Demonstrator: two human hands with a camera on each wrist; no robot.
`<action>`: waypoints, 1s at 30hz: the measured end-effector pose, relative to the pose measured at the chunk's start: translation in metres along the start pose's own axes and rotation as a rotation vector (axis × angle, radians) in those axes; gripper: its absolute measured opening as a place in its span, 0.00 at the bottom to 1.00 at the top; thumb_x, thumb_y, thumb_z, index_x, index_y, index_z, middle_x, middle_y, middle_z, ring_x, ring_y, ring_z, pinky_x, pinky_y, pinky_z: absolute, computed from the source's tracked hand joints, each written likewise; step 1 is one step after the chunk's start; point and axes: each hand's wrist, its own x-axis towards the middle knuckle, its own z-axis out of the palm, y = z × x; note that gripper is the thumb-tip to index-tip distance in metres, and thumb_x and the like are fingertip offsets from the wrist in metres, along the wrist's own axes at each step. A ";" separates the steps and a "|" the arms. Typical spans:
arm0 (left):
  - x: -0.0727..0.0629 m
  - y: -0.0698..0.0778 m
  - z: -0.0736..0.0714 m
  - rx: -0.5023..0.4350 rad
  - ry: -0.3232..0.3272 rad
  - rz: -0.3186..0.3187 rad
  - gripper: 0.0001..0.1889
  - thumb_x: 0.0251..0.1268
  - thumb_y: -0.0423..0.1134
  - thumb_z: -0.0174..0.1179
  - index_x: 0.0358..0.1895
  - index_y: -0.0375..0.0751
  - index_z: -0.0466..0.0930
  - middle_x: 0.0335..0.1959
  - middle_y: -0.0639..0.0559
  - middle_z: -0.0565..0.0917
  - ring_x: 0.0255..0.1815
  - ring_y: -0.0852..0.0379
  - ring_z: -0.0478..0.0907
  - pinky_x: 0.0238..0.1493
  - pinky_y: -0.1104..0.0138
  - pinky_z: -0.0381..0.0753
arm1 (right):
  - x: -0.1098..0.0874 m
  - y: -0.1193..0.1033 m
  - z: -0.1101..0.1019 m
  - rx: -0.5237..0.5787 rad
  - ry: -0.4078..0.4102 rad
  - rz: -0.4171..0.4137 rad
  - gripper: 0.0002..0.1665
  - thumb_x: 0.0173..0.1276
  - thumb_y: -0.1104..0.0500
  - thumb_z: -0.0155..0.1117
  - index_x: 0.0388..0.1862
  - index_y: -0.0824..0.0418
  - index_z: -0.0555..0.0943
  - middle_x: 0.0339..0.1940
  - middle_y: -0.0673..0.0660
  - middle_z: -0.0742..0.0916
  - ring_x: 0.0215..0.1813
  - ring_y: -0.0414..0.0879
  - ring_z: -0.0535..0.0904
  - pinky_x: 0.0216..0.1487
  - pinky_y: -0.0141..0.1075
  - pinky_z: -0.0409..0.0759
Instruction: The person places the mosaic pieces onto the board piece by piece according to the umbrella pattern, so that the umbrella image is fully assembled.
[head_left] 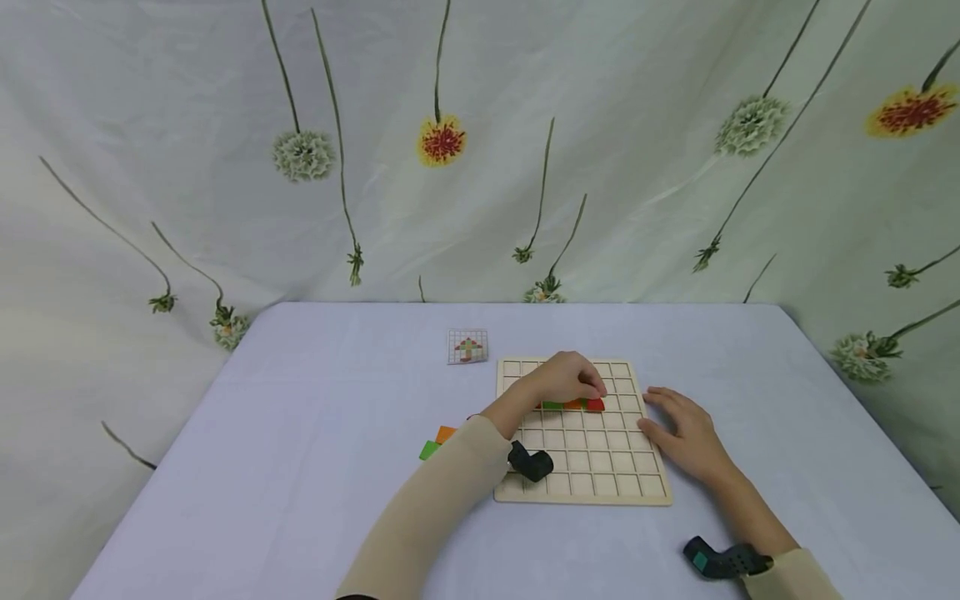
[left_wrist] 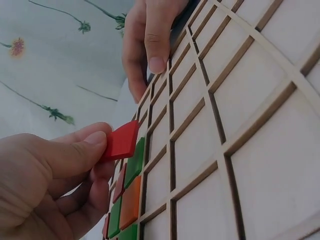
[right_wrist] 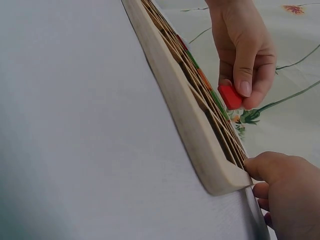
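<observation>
Between thumb and fingertips my left hand [head_left: 567, 379] pinches a red tile [left_wrist: 121, 142], held just above the wooden grid board [head_left: 585, 487]. Beside that tile, a green tile [left_wrist: 134, 161] and an orange tile [left_wrist: 130, 201] lie in the board's cells, with more red and green ones along the same rows. My right hand [head_left: 686, 437] rests at the board's right edge, its thumb touching the rim and its fingers loosely extended. In the head view, the left hand covers part of the tile rows.
A small pattern card [head_left: 467, 346] with a coloured figure on a grid lies behind the board's left corner. Left of the board, partly behind the left sleeve, are a loose orange tile [head_left: 446, 433] and a green tile [head_left: 429, 450]. A white cloth [head_left: 262, 467] covers the table.
</observation>
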 end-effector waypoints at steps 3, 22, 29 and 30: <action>0.004 0.001 0.003 0.033 0.005 0.015 0.05 0.67 0.34 0.62 0.38 0.42 0.88 0.33 0.59 0.85 0.37 0.67 0.78 0.45 0.75 0.74 | 0.000 -0.001 0.000 0.007 -0.005 0.000 0.24 0.66 0.57 0.65 0.56 0.72 0.78 0.61 0.70 0.78 0.65 0.68 0.68 0.61 0.65 0.60; 0.019 0.008 0.019 0.117 0.074 0.041 0.05 0.68 0.34 0.61 0.37 0.44 0.87 0.35 0.59 0.85 0.40 0.66 0.78 0.47 0.75 0.73 | 0.000 0.000 0.000 0.011 -0.008 0.016 0.25 0.66 0.57 0.65 0.57 0.71 0.78 0.61 0.70 0.77 0.65 0.68 0.67 0.60 0.67 0.58; 0.018 0.007 0.020 0.140 0.084 0.069 0.06 0.68 0.33 0.61 0.36 0.44 0.88 0.35 0.58 0.85 0.41 0.64 0.78 0.48 0.75 0.73 | 0.000 0.000 0.000 0.009 -0.002 0.008 0.25 0.66 0.57 0.65 0.57 0.71 0.78 0.61 0.70 0.77 0.65 0.68 0.68 0.60 0.67 0.59; 0.019 0.007 0.021 0.147 0.086 0.076 0.06 0.68 0.33 0.61 0.36 0.44 0.88 0.35 0.58 0.85 0.41 0.64 0.78 0.48 0.75 0.72 | 0.000 0.000 0.000 0.009 -0.002 0.008 0.25 0.66 0.57 0.65 0.57 0.71 0.78 0.61 0.70 0.77 0.65 0.68 0.68 0.60 0.67 0.59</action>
